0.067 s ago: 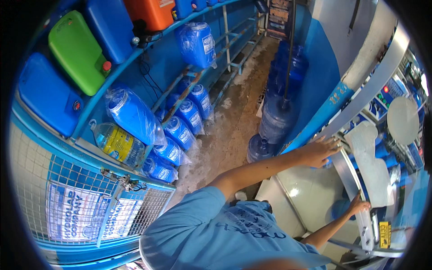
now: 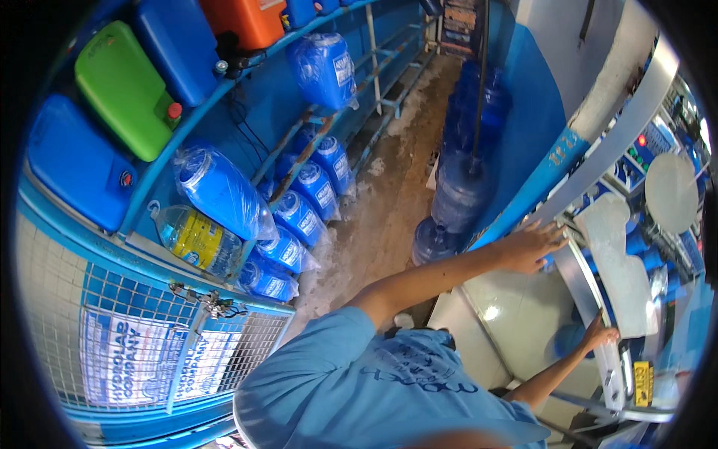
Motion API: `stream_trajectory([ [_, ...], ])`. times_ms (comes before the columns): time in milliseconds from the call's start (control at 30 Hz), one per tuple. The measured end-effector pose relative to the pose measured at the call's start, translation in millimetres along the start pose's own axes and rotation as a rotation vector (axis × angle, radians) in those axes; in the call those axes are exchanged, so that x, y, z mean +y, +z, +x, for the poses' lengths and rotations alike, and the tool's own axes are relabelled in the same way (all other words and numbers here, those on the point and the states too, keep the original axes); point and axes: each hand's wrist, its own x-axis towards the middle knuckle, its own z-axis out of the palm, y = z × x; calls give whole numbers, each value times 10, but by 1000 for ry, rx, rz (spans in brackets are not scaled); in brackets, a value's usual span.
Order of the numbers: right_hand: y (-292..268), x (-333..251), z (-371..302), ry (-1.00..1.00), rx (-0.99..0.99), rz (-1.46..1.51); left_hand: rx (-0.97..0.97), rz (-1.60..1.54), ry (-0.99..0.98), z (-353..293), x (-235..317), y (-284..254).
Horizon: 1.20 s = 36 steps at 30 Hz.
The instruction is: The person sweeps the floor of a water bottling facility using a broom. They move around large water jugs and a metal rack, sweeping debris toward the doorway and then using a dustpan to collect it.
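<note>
My left arm stretches across to the right. My left hand (image 2: 532,250) lies with its fingers spread over the upper end of a silver metal frame (image 2: 582,278). Lower down that frame, my right hand (image 2: 600,335) is closed around its edge, the thumb pointing up along the metal. A pale wavy-edged patch (image 2: 619,262) stands just beyond the frame, beside both hands. Below my right hand is a small yellow sign (image 2: 642,384). The undersides of my fingers are hidden.
Blue jugs in plastic (image 2: 318,191) and a green container (image 2: 123,90) fill the left racks. Large round water bottles (image 2: 458,196) line the narrow passage's right side. A wire mesh gate (image 2: 134,329) stands at lower left. A pale tiled floor (image 2: 516,314) lies below my arms.
The view has shifted very slightly. Both hands keep their places on the metal frame, with no clear movement of either.
</note>
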Motion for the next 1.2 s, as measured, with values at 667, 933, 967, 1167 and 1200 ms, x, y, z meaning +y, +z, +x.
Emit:
stream_trajectory([
  [667, -1152, 648, -121, -377, -205, 119, -672, -680, -422, -2745, 32, 1163],
  [933, -1671, 747, -220, -21, -499, 245, -410, -738, -297, -1495, 47, 679],
  [967, -1715, 868, -203, -2, -345, 259, -358, -753, -216, -1353, 73, 623],
  [1167, -1584, 1752, -221, 18, -218, -1, -459, -719, -48, -348, 101, 478],
  [1200, -1575, 1849, -256, 69, -278, 61, -478, -684, -50, -196, 116, 483],
])
